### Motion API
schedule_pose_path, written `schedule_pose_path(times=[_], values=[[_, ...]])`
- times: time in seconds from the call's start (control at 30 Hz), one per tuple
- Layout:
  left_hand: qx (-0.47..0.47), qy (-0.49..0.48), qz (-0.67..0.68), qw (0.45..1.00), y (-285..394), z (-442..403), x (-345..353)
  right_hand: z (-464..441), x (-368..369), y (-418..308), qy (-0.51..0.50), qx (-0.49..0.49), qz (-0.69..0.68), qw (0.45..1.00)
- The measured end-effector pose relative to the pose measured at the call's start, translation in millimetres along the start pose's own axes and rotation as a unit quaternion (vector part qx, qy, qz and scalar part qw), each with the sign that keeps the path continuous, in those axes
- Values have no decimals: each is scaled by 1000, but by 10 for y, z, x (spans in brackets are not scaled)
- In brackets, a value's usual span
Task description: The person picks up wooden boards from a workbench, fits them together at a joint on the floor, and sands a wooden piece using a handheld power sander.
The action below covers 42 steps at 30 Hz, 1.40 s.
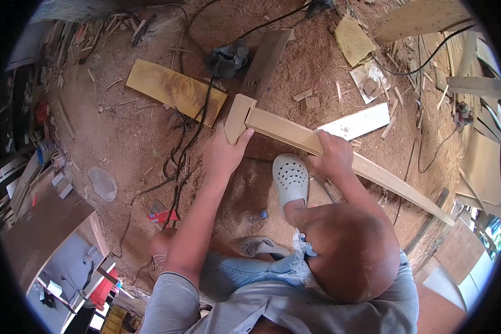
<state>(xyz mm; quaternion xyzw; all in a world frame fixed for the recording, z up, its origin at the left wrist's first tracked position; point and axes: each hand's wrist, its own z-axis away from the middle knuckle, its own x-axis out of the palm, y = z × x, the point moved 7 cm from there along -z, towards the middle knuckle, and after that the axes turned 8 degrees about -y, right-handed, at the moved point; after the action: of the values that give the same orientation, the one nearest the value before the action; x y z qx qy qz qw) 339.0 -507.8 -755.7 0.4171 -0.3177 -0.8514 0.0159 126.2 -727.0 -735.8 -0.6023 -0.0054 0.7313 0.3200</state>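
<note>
A short block (239,113) is being gripped by the left hand (222,150), a long rail (373,171) by the right hand (335,156), fingers curled tight; their joint (247,116) is seemingly standing open.

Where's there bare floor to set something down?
Sawdust-strewn floor lies mostly open between the yellow board and the translucent scrap, and right of the dark plank. It's crowded beside the left hand, where black cables tangle.

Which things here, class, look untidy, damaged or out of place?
Black cables look untidy, lying in a loose tangle on the floor near the left hand. The jeans are torn and frayed by one knee. Nothing clearly odd shows on the long wooden piece in the right hand.
</note>
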Motion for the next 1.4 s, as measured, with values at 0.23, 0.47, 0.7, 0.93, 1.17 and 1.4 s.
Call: schedule_pose_path(times=[0.23, 0.47, 0.7, 0.93, 1.17, 1.4], values=[[39, 10, -31, 999, 27, 80, -56, 26, 101, 48, -10, 32, 16, 999], [-22, -26, -28, 999, 56, 59, -76, 4, 67, 38, -23, 64, 35, 997], [12, 20, -55, 998, 154, -41, -67, -73, 53, 140, -6, 69, 33, 997], [1, -14, -41, 999, 174, -41, -89, -97, 35, 155, -3, 66, 50, 997], [-3, 49, -109, 993, 220, -10, -62, -116, 11, 95, -47, 100, 80, 991], [-12, -4, -93, 996, 159, -67, -48, -134, 26, 115, -67, 111, 77, 989]])
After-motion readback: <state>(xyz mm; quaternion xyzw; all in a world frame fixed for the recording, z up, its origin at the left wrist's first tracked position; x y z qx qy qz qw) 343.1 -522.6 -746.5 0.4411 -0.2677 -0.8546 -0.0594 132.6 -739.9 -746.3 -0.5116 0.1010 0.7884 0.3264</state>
